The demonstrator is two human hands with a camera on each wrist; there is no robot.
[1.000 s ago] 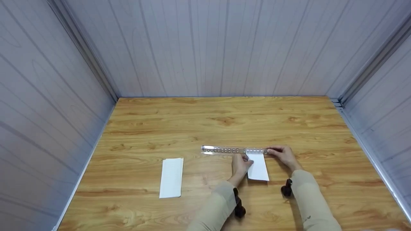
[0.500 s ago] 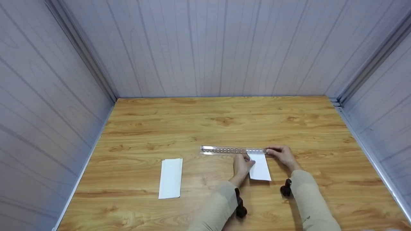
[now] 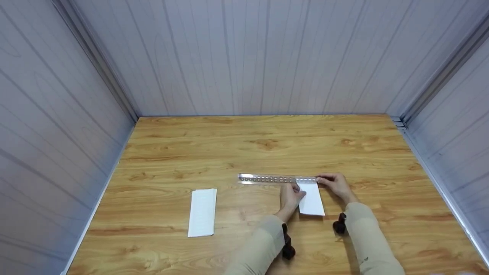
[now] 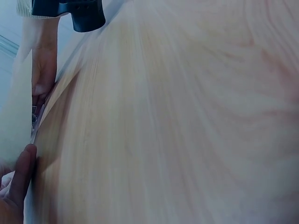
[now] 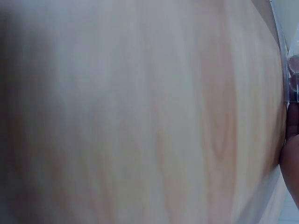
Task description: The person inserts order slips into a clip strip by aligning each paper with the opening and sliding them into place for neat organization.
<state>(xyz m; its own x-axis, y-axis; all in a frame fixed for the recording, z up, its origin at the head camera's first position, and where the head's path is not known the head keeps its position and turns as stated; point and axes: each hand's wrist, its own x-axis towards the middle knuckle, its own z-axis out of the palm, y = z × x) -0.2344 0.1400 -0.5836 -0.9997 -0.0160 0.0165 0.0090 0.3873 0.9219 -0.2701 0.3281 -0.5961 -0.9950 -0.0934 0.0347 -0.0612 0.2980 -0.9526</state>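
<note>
In the head view a clear ruler with a row of holes lies crosswise on the wooden table. My right hand pinches the ruler's right end between thumb and fingers. A white sheet of paper hangs toward me from the ruler, its top edge showing through the clear plastic. With thumb and fingers, my left hand pinches the paper's left edge just below the ruler. The left wrist view shows the raised paper beside the fingers; the right wrist view catches only a bit of the ruler.
A small stack of white paper lies to the left of my left hand on the table. Pale panel walls stand behind the table and on both sides.
My left hand and the paper have slid slightly right along the ruler, so the sheet reaches nearer its right end. My right hand and the ruler have stayed almost still.
</note>
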